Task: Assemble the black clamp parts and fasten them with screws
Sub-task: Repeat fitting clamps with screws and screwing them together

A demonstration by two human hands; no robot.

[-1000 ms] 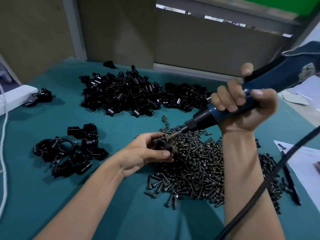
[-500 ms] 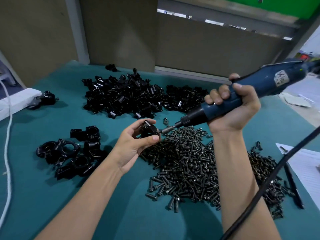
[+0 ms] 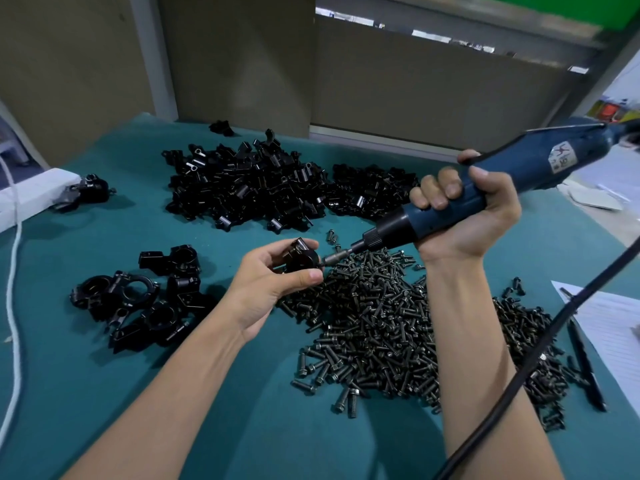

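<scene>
Black clamp [image 3: 300, 259], a second ago low over the screw pile [image 3: 381, 323], now sits raised at the pile's far-left edge. The left hand [image 3: 273, 282], palm up, pinches it between thumb and fingers. To its right, the right hand [image 3: 464, 213] wraps tightly around the blue screwdriver [image 3: 502, 181], whose bit touches the clamp's side.

Teal table [image 3: 86, 393] bears clamp parts [image 3: 249, 188], screws [image 3: 381, 323], seemingly paper [image 3: 613, 327]
</scene>
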